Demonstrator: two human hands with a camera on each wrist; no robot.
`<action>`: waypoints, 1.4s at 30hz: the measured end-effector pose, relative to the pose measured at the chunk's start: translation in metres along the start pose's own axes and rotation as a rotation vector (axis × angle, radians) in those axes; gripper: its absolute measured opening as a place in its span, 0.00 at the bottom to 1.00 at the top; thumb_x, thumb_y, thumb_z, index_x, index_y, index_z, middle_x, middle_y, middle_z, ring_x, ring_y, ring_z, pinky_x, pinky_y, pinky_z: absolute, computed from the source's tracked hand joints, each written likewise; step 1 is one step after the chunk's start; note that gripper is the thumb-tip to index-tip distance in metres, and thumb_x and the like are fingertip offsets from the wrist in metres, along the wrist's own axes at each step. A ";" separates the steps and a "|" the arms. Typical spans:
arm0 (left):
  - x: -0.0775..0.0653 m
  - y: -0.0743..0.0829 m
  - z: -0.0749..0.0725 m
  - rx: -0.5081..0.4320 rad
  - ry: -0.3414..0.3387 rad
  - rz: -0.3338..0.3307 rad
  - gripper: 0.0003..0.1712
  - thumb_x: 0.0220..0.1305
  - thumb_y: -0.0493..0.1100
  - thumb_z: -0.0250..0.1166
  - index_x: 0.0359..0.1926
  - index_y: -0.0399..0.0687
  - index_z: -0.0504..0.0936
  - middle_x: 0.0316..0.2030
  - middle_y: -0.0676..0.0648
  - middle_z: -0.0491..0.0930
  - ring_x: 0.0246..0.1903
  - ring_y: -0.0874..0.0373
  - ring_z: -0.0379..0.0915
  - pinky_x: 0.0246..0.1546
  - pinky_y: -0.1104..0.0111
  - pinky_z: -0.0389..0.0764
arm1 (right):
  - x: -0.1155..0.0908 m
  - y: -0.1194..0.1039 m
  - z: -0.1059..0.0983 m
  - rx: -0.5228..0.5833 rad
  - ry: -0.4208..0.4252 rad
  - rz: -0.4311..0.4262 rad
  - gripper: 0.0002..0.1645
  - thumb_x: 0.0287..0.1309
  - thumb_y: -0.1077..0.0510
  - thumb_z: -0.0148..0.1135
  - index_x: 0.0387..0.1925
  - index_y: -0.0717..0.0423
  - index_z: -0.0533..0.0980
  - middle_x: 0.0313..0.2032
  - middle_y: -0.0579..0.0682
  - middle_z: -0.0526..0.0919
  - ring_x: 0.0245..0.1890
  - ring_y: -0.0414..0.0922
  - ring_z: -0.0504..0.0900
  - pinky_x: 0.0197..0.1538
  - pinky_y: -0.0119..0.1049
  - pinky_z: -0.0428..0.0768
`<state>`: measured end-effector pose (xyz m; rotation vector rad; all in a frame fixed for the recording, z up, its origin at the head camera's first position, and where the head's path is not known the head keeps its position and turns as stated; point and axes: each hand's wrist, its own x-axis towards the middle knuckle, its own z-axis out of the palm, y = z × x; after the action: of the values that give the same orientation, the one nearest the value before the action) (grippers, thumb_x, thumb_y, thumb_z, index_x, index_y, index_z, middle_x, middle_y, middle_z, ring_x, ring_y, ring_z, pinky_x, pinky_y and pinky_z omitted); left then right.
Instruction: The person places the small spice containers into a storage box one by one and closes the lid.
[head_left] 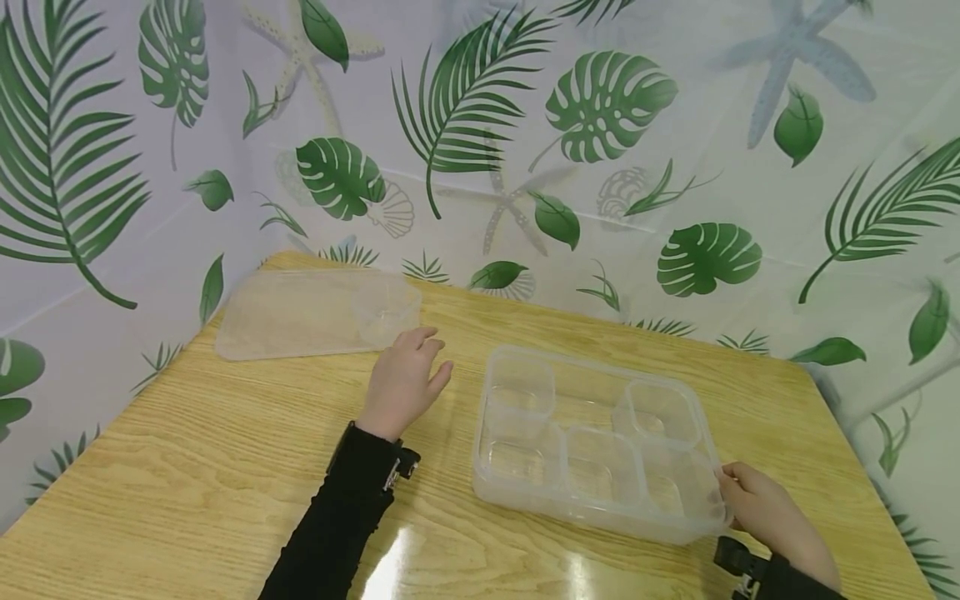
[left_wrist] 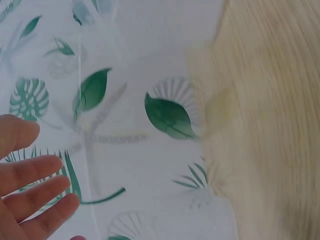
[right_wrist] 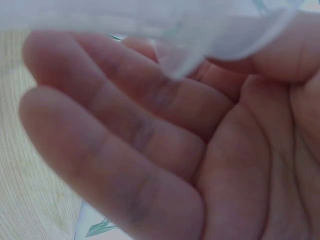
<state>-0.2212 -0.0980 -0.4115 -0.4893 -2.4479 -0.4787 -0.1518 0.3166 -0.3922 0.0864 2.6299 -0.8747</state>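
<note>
A clear plastic box [head_left: 592, 514] sits on the wooden table, with several small clear square cups [head_left: 600, 471] inside it. My right hand [head_left: 772, 512] grips the right end of the box. In the right wrist view, the thumb lies over the rim [right_wrist: 95, 17] and the fingers [right_wrist: 110, 130] are curled underneath. My left hand [head_left: 403, 379] is held out between the box and a flat translucent lid [head_left: 285, 321], fingers loosely spread with nothing in them. Another clear cup [head_left: 386, 308] stands at the right end of the lid, just beyond the left fingertips.
The wooden table [head_left: 187, 458] is backed by a white cloth [head_left: 480, 108] printed with green leaves and starfish, which also falls along both sides. Between the cups, a gap at the box's back middle shows the box floor.
</note>
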 end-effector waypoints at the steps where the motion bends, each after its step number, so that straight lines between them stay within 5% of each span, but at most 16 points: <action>1: 0.000 -0.004 -0.001 -0.002 0.001 -0.025 0.16 0.57 0.44 0.60 0.41 0.37 0.79 0.47 0.39 0.74 0.47 0.48 0.69 0.38 0.60 0.75 | 0.000 0.000 0.000 -0.001 0.001 0.000 0.29 0.67 0.53 0.33 0.51 0.80 0.60 0.41 0.64 0.73 0.35 0.49 0.76 0.33 0.41 0.76; 7: 0.000 -0.022 0.000 -0.034 -0.017 -0.142 0.25 0.58 0.43 0.59 0.53 0.31 0.70 0.54 0.35 0.66 0.54 0.44 0.62 0.42 0.55 0.72 | 0.001 0.000 0.000 -0.013 0.008 0.003 0.29 0.67 0.53 0.33 0.50 0.79 0.60 0.39 0.62 0.74 0.33 0.47 0.76 0.32 0.40 0.76; 13: -0.004 -0.034 0.008 -0.050 -0.070 -0.180 0.35 0.59 0.45 0.58 0.60 0.27 0.58 0.61 0.33 0.56 0.61 0.44 0.49 0.48 0.51 0.66 | 0.001 0.001 0.000 -0.022 0.007 0.004 0.29 0.66 0.53 0.33 0.50 0.79 0.61 0.39 0.62 0.74 0.33 0.47 0.76 0.32 0.41 0.76; 22: -0.011 -0.048 0.019 -0.023 -0.159 -0.217 0.36 0.60 0.48 0.57 0.61 0.27 0.57 0.62 0.33 0.53 0.62 0.43 0.45 0.44 0.49 0.69 | 0.002 -0.002 0.000 -0.027 -0.004 0.006 0.29 0.66 0.53 0.33 0.50 0.79 0.60 0.39 0.61 0.74 0.33 0.47 0.76 0.32 0.41 0.76; 34: -0.013 -0.053 0.017 -0.077 -0.250 -0.296 0.37 0.63 0.49 0.54 0.64 0.33 0.53 0.65 0.37 0.47 0.64 0.44 0.38 0.51 0.46 0.60 | 0.002 -0.005 -0.002 -0.053 -0.013 0.012 0.29 0.66 0.54 0.32 0.51 0.80 0.58 0.41 0.66 0.72 0.35 0.49 0.76 0.33 0.41 0.76; 42: -0.014 -0.052 0.018 -0.078 -0.250 -0.295 0.35 0.62 0.49 0.55 0.63 0.34 0.56 0.63 0.38 0.52 0.62 0.42 0.44 0.51 0.47 0.60 | 0.001 -0.003 -0.002 -0.035 -0.031 0.020 0.30 0.66 0.53 0.32 0.52 0.81 0.58 0.42 0.67 0.72 0.35 0.49 0.76 0.33 0.41 0.76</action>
<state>-0.2427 -0.1385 -0.4453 -0.2291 -2.7670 -0.6711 -0.1540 0.3150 -0.3894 0.0896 2.6099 -0.8164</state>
